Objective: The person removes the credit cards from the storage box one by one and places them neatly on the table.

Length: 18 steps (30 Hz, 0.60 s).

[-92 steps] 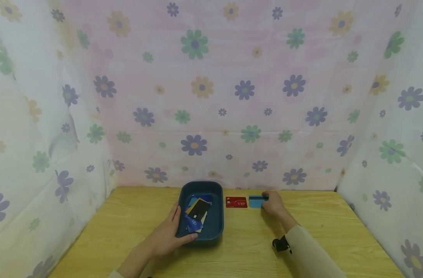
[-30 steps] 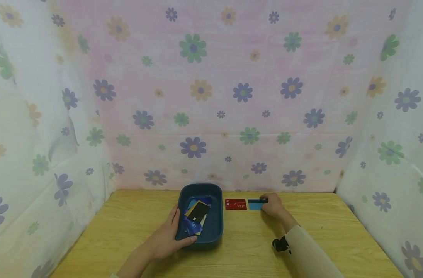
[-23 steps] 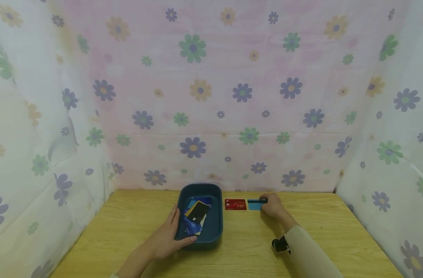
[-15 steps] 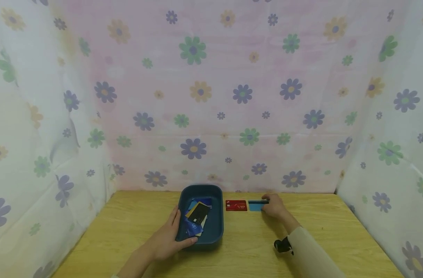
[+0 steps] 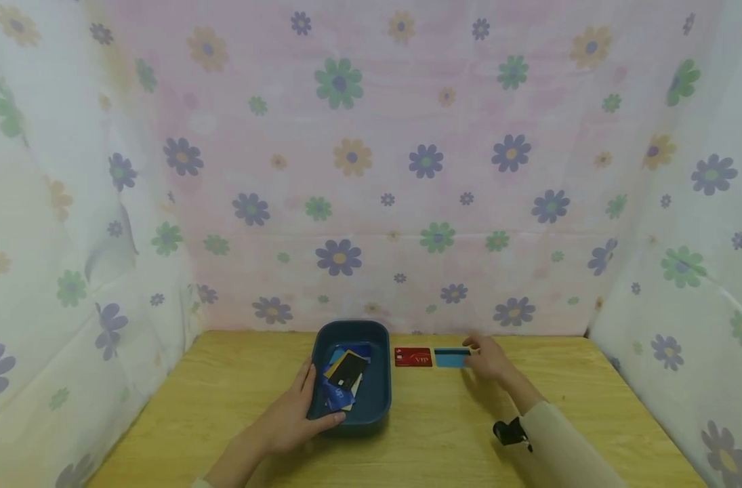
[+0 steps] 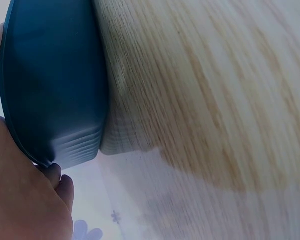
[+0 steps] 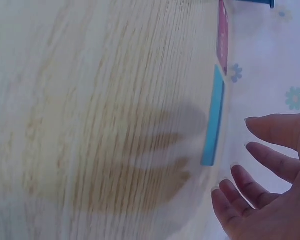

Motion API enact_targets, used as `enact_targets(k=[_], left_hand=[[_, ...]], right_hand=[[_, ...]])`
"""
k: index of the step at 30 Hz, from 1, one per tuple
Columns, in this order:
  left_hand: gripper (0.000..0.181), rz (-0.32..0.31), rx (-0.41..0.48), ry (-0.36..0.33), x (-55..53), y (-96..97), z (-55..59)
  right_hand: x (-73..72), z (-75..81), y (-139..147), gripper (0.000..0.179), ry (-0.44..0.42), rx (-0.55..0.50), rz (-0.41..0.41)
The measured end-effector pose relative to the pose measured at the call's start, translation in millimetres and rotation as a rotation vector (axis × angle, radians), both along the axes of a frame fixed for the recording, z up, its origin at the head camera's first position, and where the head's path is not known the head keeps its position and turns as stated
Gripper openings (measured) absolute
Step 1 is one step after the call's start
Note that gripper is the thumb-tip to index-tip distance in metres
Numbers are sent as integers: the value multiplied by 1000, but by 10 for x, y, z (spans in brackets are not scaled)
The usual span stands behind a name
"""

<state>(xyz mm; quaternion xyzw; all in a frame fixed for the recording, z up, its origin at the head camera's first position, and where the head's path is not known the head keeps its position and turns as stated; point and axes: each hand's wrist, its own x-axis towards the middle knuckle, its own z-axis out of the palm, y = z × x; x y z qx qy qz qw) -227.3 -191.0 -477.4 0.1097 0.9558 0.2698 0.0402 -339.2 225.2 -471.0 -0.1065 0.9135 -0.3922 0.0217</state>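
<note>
My left hand (image 5: 288,413) holds a dark blue plastic bin (image 5: 379,379) at its left side, fingers along the wall and thumb at the near rim. The left wrist view shows the bin's outer wall (image 6: 55,75) beside that hand. Inside lie several overlapping cards, a black card (image 5: 349,371) on top and a blue card (image 5: 338,395) below it. To the right, a red VIP card (image 5: 413,357) and a light blue card (image 5: 451,361) with a dark stripe lie in a row. My right hand (image 5: 488,359) hovers by the light blue card's right end, its fingers (image 7: 270,160) loosely spread and holding nothing.
The wood-grain table (image 5: 431,440) ends close behind the cards at a flower-patterned cloth wall (image 5: 395,271). Similar cloth stands at both sides. A black wrist device (image 5: 509,432) sits by the right sleeve (image 5: 566,447).
My right hand's fingers have let go of the light blue card, and the hand has shifted slightly right. That card stays in line with the red one. The left hand and bin hold still.
</note>
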Motion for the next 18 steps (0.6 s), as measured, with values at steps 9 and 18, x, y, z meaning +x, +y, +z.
enact_targets(k=[9, 18], left_hand=[[122, -7, -3, 0, 10, 0, 27], [123, -10, 1, -1, 20, 7, 35]], right_hand=[[98, 86, -87, 39, 30, -17, 47], [215, 155, -207, 39, 55, -41, 98]])
